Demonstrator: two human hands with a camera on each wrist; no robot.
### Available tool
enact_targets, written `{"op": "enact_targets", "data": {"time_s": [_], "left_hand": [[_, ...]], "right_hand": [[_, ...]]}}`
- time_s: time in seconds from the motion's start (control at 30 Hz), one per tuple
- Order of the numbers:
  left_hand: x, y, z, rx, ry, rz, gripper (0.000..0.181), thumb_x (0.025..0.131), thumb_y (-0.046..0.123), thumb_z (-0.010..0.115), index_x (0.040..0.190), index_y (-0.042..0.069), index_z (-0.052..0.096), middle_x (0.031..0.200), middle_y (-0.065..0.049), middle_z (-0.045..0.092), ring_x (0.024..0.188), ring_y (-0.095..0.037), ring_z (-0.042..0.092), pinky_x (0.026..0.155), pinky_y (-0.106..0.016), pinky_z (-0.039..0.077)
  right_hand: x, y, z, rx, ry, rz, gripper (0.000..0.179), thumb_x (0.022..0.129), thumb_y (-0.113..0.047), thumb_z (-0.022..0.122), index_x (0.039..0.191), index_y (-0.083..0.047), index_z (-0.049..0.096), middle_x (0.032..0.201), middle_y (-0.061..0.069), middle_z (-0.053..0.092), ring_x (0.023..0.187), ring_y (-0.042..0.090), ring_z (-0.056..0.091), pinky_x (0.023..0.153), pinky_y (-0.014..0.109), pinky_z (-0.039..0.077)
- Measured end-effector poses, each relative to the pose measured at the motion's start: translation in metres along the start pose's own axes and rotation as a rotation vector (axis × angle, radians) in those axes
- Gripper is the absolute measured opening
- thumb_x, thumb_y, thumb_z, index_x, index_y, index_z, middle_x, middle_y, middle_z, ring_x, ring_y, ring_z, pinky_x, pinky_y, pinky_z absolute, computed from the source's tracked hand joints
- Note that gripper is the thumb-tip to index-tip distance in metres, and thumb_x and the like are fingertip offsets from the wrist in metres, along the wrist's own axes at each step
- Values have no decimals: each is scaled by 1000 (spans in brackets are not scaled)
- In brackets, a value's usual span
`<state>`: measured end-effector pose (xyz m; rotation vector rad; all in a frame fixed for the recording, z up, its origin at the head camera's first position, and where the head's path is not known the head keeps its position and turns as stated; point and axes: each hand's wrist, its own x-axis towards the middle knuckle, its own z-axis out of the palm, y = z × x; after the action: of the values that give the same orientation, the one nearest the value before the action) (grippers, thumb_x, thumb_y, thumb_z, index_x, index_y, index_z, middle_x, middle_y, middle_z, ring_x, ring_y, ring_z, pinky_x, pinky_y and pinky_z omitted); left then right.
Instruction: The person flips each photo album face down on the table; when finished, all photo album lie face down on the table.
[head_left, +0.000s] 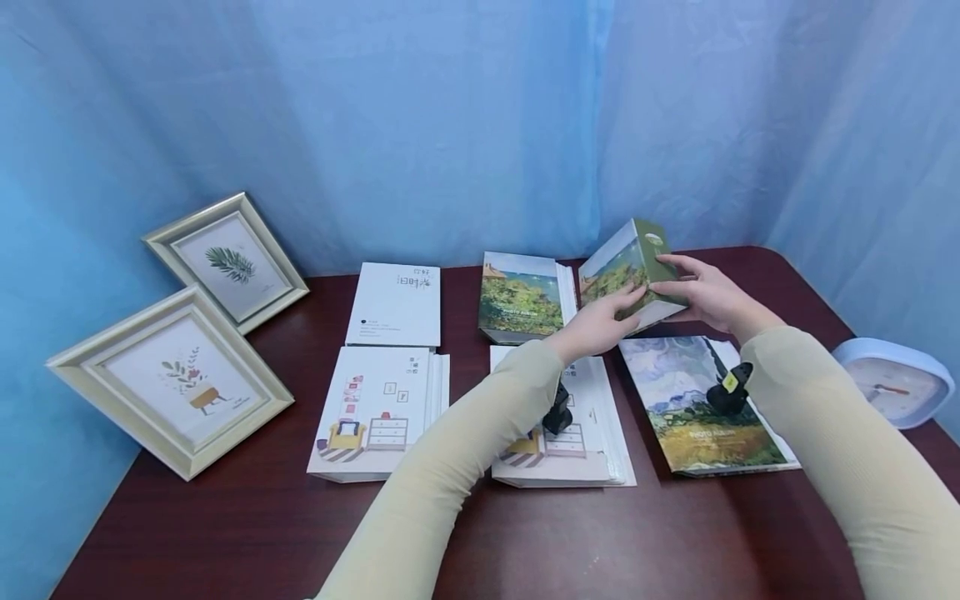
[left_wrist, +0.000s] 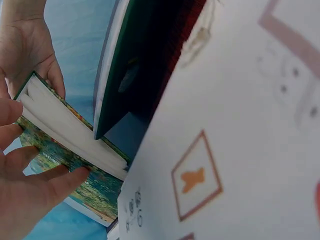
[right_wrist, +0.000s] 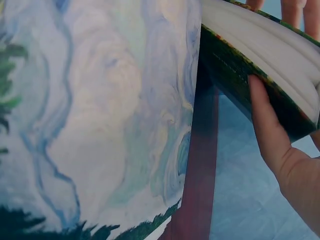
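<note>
A photo album (head_left: 613, 260) with a garden painting on its cover and a green back is raised at a tilt at the table's back right. My right hand (head_left: 708, 293) grips it from the right; in the right wrist view its thumb lies on the dark cover of the album (right_wrist: 232, 67). My left hand (head_left: 596, 323) holds its lower left side, fingers on the painted cover in the left wrist view, where white page edges (left_wrist: 70, 125) show. Left of it lies a matching garden album (head_left: 517, 296). Below my right wrist lies a landscape-painting album (head_left: 690, 408).
White albums with room drawings (head_left: 375, 408) lie at centre, one (head_left: 600, 417) partly under my left forearm. A plain white album (head_left: 393, 304) lies behind. Two picture frames (head_left: 262, 408) (head_left: 281, 292) lean at left. A pale blue clock (head_left: 896, 379) stands right; a blue curtain (head_left: 420, 125) hangs behind.
</note>
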<state>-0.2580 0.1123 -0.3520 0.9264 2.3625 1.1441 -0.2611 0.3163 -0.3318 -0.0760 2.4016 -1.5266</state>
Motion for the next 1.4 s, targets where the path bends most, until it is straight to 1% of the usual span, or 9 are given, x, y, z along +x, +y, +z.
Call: {"op": "enact_targets", "data": {"time_s": [0.07, 0.13, 0.23, 0.33, 0.47, 0.6, 0.87, 1.03, 1.4], "left_hand": [[1, -1, 1, 30, -8, -15, 51, 103, 27, 40, 151, 24, 23, 159, 4, 13, 144, -13, 22, 110, -26, 32], [1, -2, 1, 57, -19, -27, 50, 103, 28, 40, 151, 24, 24, 159, 4, 14, 139, -14, 33, 96, -22, 42], [2, -3, 2, 79, -45, -49, 50, 103, 30, 40, 150, 25, 25, 159, 5, 15, 126, -16, 48, 79, -25, 43], [3, -2, 2, 67, -99, -64, 51, 103, 31, 39, 151, 25, 24, 160, 4, 12, 135, -17, 39, 94, -27, 42], [3, -3, 2, 69, -178, -79, 52, 103, 29, 39, 152, 25, 20, 161, 0, 5, 147, -18, 12, 116, -32, 22], [5, -5, 4, 148, -212, -92, 55, 103, 29, 40, 152, 27, 17, 161, -4, 2, 147, -20, 10, 117, -31, 21], [4, -6, 5, 338, -300, -161, 62, 101, 38, 42, 153, 28, 11, 160, -12, 2, 143, -27, 25, 112, -34, 30], [3, -3, 4, 405, -341, -190, 61, 101, 42, 40, 153, 27, 11, 160, -10, 2, 145, -26, 19, 114, -33, 26], [3, 2, 11, 514, -330, -268, 59, 100, 49, 33, 152, 33, 11, 161, -1, 0, 148, -24, 3, 118, -34, 17]], "right_hand": [[0, 1, 0, -20, 7, 9, 78, 98, -29, 50, 154, -12, -1, 152, 32, 7, 123, 41, 41, 95, 56, 44], [-1, 1, -1, -29, 12, 18, 81, 97, -29, 53, 153, -12, -2, 152, 33, 4, 129, 47, 32, 99, 60, 39], [-1, 5, -4, -50, 9, 35, 87, 95, -27, 58, 153, -12, -5, 151, 36, 1, 132, 51, 26, 102, 63, 33], [-2, 10, -7, -126, 7, 46, 94, 91, -26, 64, 153, -13, -4, 150, 37, -1, 135, 53, 20, 102, 64, 31], [-2, 17, -9, -220, 11, 57, 97, 87, -29, 70, 154, -12, 1, 152, 35, -4, 135, 54, 18, 101, 62, 34], [-2, 23, -11, -217, 21, 66, 97, 86, -30, 70, 154, -12, 3, 151, 35, -2, 134, 54, 22, 100, 61, 36], [-3, 33, -18, -221, 122, 117, 102, 84, -43, 70, 152, -1, 7, 138, 38, 28, 123, 48, 41, 100, 56, 40], [-5, 35, -21, -202, 137, 163, 103, 84, -41, 70, 150, 6, 6, 142, 38, 25, 128, 49, 36, 102, 55, 38], [6, 60, -30, -308, 148, 240, 109, 79, -52, 70, 148, 8, 12, 147, 38, 15, 129, 51, 32, 97, 53, 43]]}}
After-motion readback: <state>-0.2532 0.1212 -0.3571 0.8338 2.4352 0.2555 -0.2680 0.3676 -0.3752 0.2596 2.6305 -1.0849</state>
